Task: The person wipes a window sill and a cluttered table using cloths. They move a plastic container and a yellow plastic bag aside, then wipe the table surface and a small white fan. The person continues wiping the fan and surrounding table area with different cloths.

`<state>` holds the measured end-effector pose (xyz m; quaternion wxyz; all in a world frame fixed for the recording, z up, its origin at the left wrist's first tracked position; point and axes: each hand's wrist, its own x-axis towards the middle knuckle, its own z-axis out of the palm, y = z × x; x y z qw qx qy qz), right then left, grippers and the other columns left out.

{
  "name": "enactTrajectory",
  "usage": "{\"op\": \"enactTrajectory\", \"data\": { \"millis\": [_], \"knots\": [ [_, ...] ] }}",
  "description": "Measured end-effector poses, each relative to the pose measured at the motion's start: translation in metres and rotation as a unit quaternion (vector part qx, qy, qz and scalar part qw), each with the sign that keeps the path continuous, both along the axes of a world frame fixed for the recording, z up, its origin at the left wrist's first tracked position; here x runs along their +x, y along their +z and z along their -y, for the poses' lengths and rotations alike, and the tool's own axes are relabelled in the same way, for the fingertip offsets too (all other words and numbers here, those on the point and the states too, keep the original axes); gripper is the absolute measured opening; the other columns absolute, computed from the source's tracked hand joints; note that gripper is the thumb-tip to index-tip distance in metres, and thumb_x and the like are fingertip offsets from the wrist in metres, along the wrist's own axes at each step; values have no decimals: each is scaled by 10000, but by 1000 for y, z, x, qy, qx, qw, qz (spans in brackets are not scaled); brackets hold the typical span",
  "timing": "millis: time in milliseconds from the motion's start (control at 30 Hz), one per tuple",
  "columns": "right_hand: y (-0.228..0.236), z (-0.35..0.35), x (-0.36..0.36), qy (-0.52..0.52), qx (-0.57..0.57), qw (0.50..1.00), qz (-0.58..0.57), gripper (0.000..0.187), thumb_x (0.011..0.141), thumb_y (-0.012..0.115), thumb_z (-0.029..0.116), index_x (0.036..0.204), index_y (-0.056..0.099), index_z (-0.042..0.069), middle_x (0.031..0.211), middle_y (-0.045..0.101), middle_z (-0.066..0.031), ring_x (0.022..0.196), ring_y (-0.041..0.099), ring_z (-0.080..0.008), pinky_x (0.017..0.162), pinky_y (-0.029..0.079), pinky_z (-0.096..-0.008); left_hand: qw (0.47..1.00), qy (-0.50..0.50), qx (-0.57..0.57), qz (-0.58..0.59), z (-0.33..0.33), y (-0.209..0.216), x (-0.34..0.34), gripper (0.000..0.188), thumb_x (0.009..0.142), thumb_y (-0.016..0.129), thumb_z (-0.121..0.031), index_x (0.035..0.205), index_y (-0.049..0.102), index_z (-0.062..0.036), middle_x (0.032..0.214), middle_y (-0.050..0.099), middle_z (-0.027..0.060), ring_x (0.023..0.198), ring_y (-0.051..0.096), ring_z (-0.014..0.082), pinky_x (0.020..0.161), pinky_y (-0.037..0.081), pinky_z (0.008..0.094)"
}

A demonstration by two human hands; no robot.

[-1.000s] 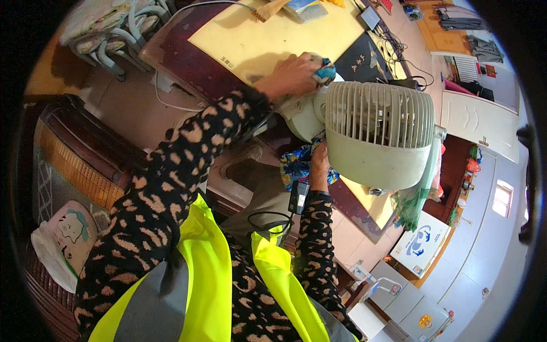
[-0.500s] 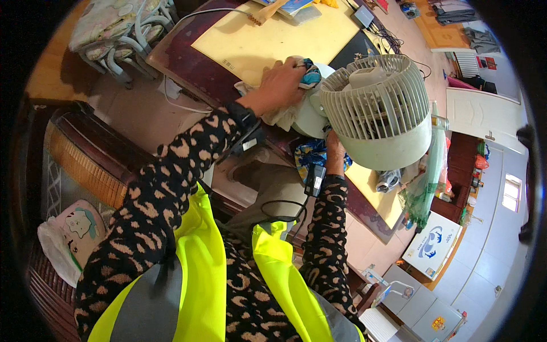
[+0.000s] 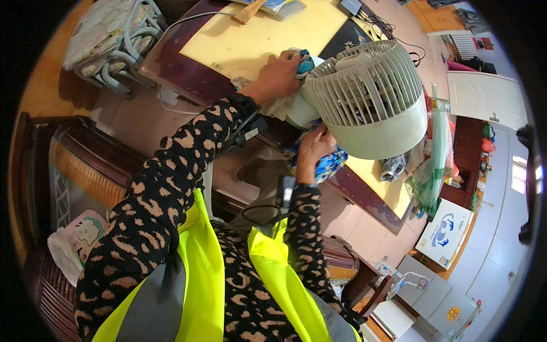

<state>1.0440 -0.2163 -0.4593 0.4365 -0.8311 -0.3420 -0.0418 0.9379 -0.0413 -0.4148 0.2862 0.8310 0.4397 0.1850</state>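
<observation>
A pale desk fan (image 3: 370,97) with a slatted cage stands tilted at the table's near edge. My left hand (image 3: 277,75) is closed on a rag (image 3: 305,64), pressing it to the fan's base (image 3: 299,111); the rag's beige part hangs below my fingers. Under the fan head, my right hand (image 3: 316,147) is closed around a blue and yellow patterned cloth (image 3: 327,166) beside the base. The fan's stem is partly hidden by my hands and the cage.
The dark red table (image 3: 171,62) carries a yellow mat (image 3: 256,40), a wooden brush (image 3: 248,12) and tangled cables (image 3: 379,21). Bottles in a green plastic bag (image 3: 427,188) stand right of the fan. Stacked padded chairs (image 3: 108,40) are at the far left, a wooden armchair (image 3: 85,165) nearer.
My right hand has moved left and toward me, out from beneath the fan head, and more of the patterned cloth shows. The whole view has shifted slightly; my left hand keeps its place on the base.
</observation>
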Motion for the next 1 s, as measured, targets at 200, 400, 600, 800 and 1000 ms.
{"op": "enactTrajectory", "data": {
  "millis": [200,400,600,800,1000],
  "knots": [
    [20,3,-57,28,29,987,154,274,903,554,89,1146,616,-22,1266,501,-305,1117,465,-482,940,371,-537,998,18,-4,53,4,-2,-1,551,785,656,-275,1293,512,-118,1268,516,216,1075,536,491,867,498,559],
    [31,-8,-75,131,-33,985,108,307,850,553,59,1137,638,-6,1262,458,-302,1131,432,-500,909,363,-577,1000,13,19,15,4,-3,-2,671,841,677,-448,1400,461,-146,1280,517,187,1116,546,434,903,505,535],
    [46,18,-17,197,-145,924,293,320,850,573,10,1158,656,31,1197,551,-236,1091,509,-463,912,450,-496,1000,7,4,-20,5,3,-3,662,861,664,-410,1426,422,-162,1315,489,178,1125,539,434,909,501,541],
    [47,3,-15,163,-74,980,92,461,811,558,4,1272,552,4,1316,475,-306,1176,451,-512,994,377,-532,1000,17,13,-15,8,4,-3,662,866,659,-397,1444,412,-188,1363,462,170,1157,522,426,923,497,539],
    [32,23,13,218,-98,931,276,414,815,539,-7,1222,615,6,1191,582,-292,1109,539,-494,950,436,-528,1000,-14,0,13,6,1,-6,655,860,673,-343,1443,422,-181,1378,463,169,1161,521,428,950,486,518]
  ]
}}
